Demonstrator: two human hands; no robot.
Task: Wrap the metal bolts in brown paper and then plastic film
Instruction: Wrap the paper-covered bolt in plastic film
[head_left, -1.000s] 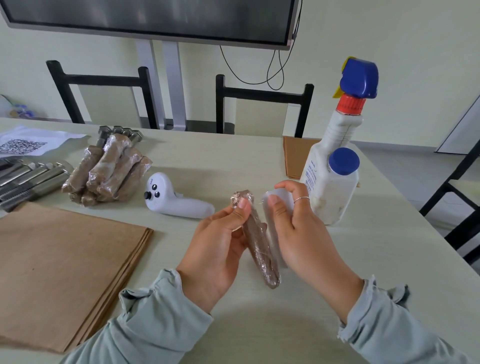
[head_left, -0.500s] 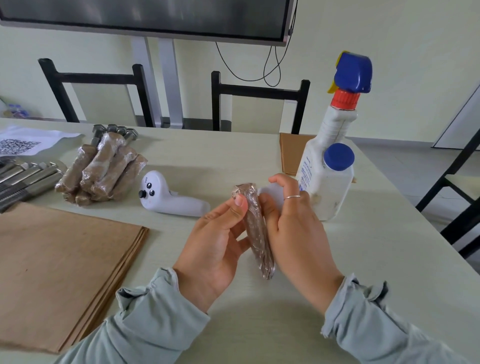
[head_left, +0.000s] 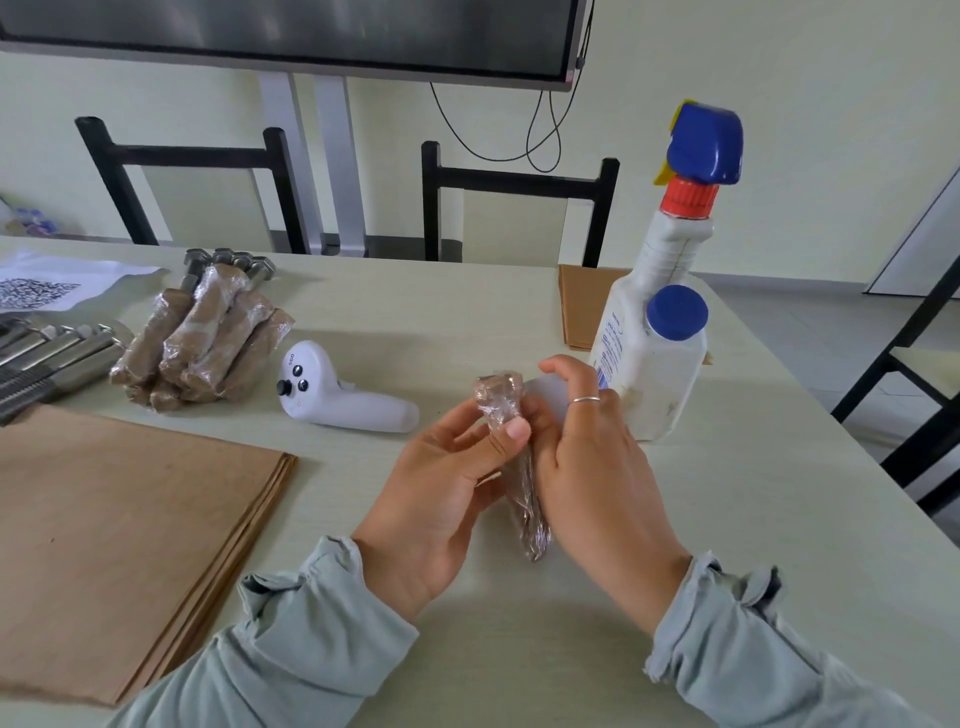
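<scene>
Film-covered brown bolt bundle (head_left: 511, 457) pinched between left hand (head_left: 441, 499) and right hand (head_left: 597, 467), fingers curled round it, above table (head_left: 519, 322). Risk: film tail springing loose if grip relaxes. Far left of hands: roughly five wrapped bundles (head_left: 200, 345), several bare bolts (head_left: 47, 358). Two bottles (head_left: 660, 332) just right.

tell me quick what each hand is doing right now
Left hand: holding the wrapped bolt, thumb pinching it near the top.
Right hand: fingers curled round the same wrapped bolt.
</scene>
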